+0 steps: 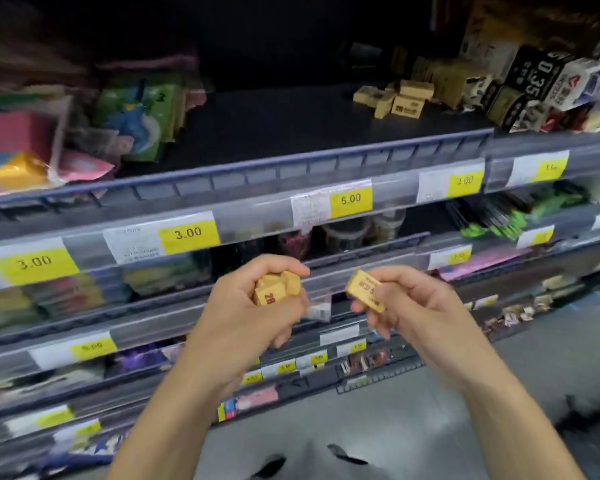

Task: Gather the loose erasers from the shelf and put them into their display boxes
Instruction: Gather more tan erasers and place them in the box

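My left hand (pixel 246 306) grips a small bunch of tan wrapped erasers (pixel 278 287) in front of the lower shelves. My right hand (pixel 406 303) pinches one yellow-tan eraser (pixel 364 289) between thumb and fingers, a short gap right of the left hand. Several more loose tan erasers (pixel 395 97) lie in a heap on the dark upper shelf (pixel 274 133), far above and right of both hands. A tan cardboard display box (pixel 454 77) stands just right of that heap.
Colourful packets (pixel 136 116) fill the upper shelf's left end; black and white boxes (pixel 541 84) crowd its right end. A blue rail with yellow price tags (pixel 350 199) runs along the shelf front. Lower shelves hold more stock. Grey floor (pixel 413 410) lies below.
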The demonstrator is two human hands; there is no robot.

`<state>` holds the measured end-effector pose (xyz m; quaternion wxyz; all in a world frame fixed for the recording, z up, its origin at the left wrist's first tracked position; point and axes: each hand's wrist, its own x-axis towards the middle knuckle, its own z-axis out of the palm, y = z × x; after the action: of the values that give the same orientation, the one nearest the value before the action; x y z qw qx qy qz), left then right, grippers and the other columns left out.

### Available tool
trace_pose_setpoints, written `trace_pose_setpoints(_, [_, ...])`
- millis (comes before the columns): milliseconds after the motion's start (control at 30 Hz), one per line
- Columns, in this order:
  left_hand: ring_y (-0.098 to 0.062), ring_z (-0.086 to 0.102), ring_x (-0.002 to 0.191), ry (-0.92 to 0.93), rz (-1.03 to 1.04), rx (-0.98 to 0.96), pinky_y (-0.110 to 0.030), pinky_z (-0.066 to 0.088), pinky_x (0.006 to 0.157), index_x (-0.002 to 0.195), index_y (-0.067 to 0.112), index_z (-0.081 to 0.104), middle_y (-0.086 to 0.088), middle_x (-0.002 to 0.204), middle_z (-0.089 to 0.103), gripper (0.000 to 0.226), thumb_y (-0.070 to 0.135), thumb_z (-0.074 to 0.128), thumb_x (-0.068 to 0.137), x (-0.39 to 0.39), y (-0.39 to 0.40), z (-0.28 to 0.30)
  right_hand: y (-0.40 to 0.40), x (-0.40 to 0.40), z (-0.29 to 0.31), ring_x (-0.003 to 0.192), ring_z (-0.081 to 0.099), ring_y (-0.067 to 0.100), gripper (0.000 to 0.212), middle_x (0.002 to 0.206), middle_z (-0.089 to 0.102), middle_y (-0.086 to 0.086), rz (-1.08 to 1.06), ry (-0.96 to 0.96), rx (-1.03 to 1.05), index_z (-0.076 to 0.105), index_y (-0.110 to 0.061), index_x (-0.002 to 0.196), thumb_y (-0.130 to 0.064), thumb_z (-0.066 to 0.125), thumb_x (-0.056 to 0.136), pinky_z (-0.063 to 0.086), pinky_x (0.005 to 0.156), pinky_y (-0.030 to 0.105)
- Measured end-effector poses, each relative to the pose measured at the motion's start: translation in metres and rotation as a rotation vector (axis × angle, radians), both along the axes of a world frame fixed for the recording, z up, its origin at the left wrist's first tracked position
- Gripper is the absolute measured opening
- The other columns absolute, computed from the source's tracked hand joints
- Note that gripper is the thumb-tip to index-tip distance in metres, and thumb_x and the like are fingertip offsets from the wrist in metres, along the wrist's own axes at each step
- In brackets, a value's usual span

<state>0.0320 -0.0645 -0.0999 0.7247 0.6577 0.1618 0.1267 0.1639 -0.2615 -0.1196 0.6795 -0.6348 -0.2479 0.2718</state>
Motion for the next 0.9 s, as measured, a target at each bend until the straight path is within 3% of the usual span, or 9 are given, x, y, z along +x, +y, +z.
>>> trace_pose_setpoints(167, [-0.021, 0.047, 0.057, 0.253, 0.098, -0.157, -0.029, 0.041, 0.051, 0.097, 0.03, 0.077, -0.01, 0.076, 0.061, 0.039, 0.024, 0.071, 0.059, -0.041, -0.007, -0.095, -0.022, -0.037, -0.094, 0.065, 0.057, 0.024, 0.015, 0.09, 0.074, 0.023, -0.069, 0.246, -0.234, 0.067, -0.006, 0.108, -0.006, 0.054, 0.1, 0.046, 0.055, 0.027])
trace_pose_setpoints(400, [-0.019, 0.048, 0.06, 0.471, 0.288, -0.308, -0.028, 0.04, 0.049, 0.09, 0.028, 0.078, -0.009, 0.073, 0.06, 0.034, 0.014, 0.068, 0.06, -0.107, -0.044, -0.177, -0.045, -0.065, -0.167, 0.058, 0.055, 0.015, 0.014, 0.08, 0.074, 0.013, 0.042, 0.284, -0.494, 0.067, -0.006, 0.102, -0.002, 0.053, 0.099, 0.046, 0.051, 0.023])
trace_pose_setpoints(667, [-0.022, 0.044, 0.06, 0.572, 0.624, -0.462, -0.029, 0.039, 0.053, 0.092, 0.022, 0.077, -0.008, 0.072, 0.056, 0.033, 0.011, 0.066, 0.063, -0.162, -0.1, -0.188, -0.047, -0.059, -0.187, 0.062, 0.059, 0.017, 0.013, 0.083, 0.075, 0.012, 0.372, 0.21, -0.663, 0.067, -0.008, 0.102, -0.005, 0.055, 0.099, 0.047, 0.055, 0.027])
trace_pose_setpoints(900, [-0.015, 0.051, 0.061, 0.481, 0.993, -0.518, -0.025, 0.042, 0.049, 0.091, 0.02, 0.078, -0.003, 0.074, 0.06, 0.031, 0.01, 0.068, 0.063, -0.232, -0.144, -0.172, 0.013, -0.094, -0.174, 0.064, 0.06, 0.009, 0.012, 0.086, 0.077, 0.002, 0.732, 0.112, -0.672, 0.066, -0.016, 0.106, -0.013, 0.056, 0.101, 0.049, 0.058, 0.025])
